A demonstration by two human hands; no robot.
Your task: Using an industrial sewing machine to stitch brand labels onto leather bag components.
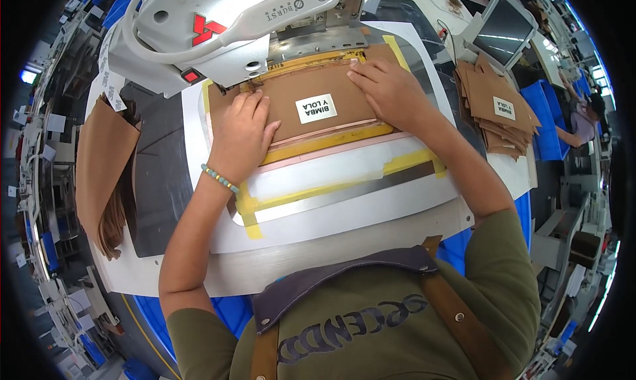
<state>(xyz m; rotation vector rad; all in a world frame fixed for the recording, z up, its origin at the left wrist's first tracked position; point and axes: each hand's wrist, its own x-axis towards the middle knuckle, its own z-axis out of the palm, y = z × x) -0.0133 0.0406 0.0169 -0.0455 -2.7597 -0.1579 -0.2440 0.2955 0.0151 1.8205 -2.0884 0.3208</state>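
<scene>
A flat brown fabric or leather panel (286,113) with a white printed label (316,108) lies in a yellow-edged template frame (331,139), below the head of a white sewing machine (159,49). My left hand (244,129) rests on the panel's left side, fingertips near its far edge and thumb apart, a beaded bracelet on the wrist. At the far right corner, my right hand (385,92) presses its fingertips on the panel and the frame's edge. Neither hand grasps anything. Under the frame is a white sheet with yellow tape (252,222).
Folded brown pieces (105,161) drape at the table's left. On the right stands a stack of labelled brown panels (493,108), with a monitor (503,32) behind and a blue bin (546,118) beside it. A white lamp arm (278,12) crosses the machine head. Another person (583,121) sits far right.
</scene>
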